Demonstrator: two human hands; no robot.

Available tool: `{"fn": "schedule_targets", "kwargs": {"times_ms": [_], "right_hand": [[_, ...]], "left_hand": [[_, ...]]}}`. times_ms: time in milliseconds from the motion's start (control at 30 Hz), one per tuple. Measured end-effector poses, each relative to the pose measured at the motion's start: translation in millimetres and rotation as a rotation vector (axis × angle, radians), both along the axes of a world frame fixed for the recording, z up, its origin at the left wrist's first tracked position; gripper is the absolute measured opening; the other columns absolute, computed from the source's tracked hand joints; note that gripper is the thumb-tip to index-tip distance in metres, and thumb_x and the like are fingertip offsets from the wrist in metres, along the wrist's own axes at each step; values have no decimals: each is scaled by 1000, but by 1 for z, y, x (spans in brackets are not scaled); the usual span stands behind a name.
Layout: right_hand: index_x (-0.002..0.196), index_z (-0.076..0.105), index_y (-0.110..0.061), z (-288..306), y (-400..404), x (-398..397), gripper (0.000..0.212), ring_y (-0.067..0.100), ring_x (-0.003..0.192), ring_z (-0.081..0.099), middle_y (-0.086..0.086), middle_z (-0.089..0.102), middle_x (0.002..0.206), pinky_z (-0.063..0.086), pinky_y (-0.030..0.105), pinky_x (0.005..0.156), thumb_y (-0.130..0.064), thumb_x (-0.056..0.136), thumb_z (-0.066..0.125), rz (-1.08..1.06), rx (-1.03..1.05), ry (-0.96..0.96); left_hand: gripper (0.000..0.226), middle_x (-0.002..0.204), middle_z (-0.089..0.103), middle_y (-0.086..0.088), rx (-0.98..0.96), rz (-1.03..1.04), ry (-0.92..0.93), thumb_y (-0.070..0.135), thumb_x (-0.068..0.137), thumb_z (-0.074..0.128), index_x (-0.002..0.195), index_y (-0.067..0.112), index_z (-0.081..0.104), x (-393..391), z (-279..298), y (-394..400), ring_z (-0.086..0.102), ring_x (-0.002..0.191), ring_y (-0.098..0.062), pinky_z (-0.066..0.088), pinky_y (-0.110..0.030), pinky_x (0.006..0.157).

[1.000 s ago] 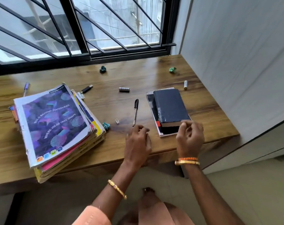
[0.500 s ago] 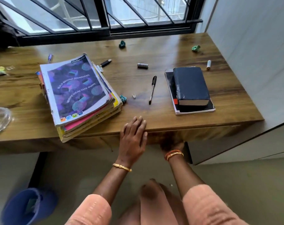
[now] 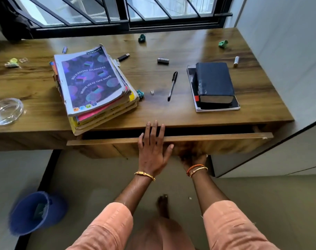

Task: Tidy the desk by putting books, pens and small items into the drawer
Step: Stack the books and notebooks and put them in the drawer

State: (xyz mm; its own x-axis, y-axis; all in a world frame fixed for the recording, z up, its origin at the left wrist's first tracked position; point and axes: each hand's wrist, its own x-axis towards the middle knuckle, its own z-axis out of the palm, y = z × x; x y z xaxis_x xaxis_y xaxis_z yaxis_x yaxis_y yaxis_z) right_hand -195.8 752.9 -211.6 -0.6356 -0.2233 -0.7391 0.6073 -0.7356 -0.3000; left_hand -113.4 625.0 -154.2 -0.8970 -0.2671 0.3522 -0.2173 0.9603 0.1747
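Barely begun: drawer [image 3: 171, 138] only cracked open, L hand [image 3: 152, 148] flat on its front, R hand [image 3: 194, 158] under it, grip hidden; books [image 3: 92, 82], pen [image 3: 172, 86] & bits all on desk [image 3: 36, 83].

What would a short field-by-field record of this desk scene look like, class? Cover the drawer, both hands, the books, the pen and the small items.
drawer: drawer partly pulled out under the desk, inside dark
left hand: left hand flat, fingers over the drawer front's top edge
right hand: right hand under the drawer front, fingers hidden
books: notebook stack on desk left; dark blue book on a thinner book at right
pen: black pen between the stacks
small items: battery, USB stick, glass bowl
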Motion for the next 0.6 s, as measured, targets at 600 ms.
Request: {"fn": "schedule_targets", "kwargs": {"times_ms": [600], "right_hand": [[89,67,-16,126,44,118,21,28,86,62,9,69,91,42,27,67,-31,86,53,905,1613,889]], "left_hand": [[44,97,64,0,320,24,-339,56,93,41,97,21,66,121,56,57,56,92,-19,36,-34,80]]}}
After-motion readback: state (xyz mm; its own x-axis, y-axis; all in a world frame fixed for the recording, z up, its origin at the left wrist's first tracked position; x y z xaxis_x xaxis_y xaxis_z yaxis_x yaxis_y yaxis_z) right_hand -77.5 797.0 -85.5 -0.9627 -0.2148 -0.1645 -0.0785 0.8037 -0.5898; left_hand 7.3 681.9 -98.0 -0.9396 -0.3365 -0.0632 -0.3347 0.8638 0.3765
